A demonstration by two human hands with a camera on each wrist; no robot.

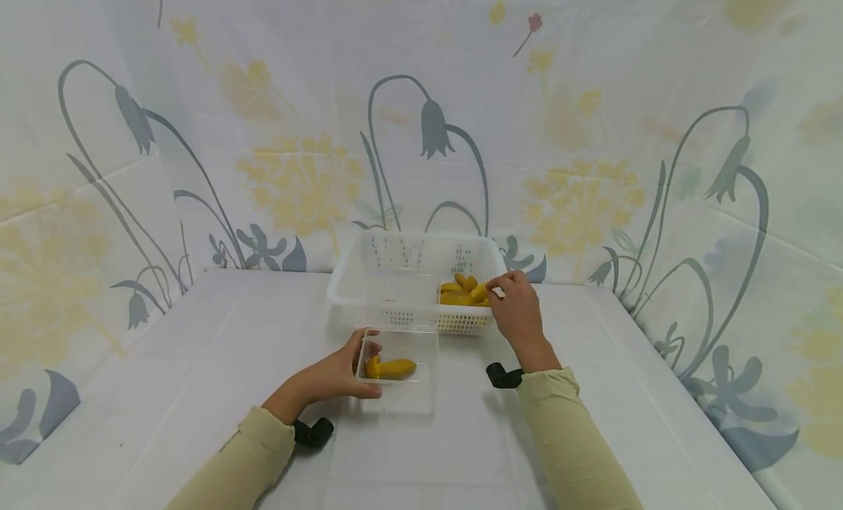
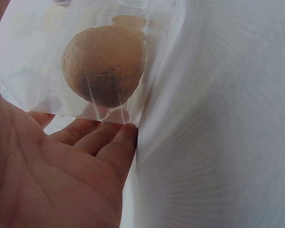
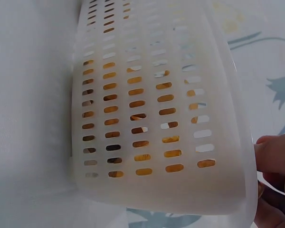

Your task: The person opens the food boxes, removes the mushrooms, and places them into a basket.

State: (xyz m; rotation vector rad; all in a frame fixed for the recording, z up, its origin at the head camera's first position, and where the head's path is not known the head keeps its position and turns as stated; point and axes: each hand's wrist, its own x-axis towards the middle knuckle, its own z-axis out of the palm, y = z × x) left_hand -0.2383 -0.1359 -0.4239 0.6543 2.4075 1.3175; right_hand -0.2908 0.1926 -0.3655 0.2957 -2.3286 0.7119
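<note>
My left hand [image 1: 329,374] grips a clear plastic box [image 1: 426,397] by its left side, thumb in front and fingers behind. Inside lie yellow-brown elongated pieces [image 1: 397,369], one with a cap-like end; their exact kind is unclear. Through the clear wall, the left wrist view shows a rounded brown end [image 2: 104,66] with a dark patch. Over the right front rim of a white perforated basket [image 1: 349,294], my right hand [image 1: 520,312] pinches a yellow piece [image 1: 479,291]. In the right wrist view, the fingers [image 3: 275,154] sit beyond the rim, mostly hiding the piece.
More yellow pieces [image 1: 456,298] are heaped in the basket's right part, showing through its slots. The basket stands on a white-covered table [image 1: 421,466], close to a flower-printed curtain [image 1: 421,188]. Black wrist-worn devices [image 1: 503,376] hang below both wrists.
</note>
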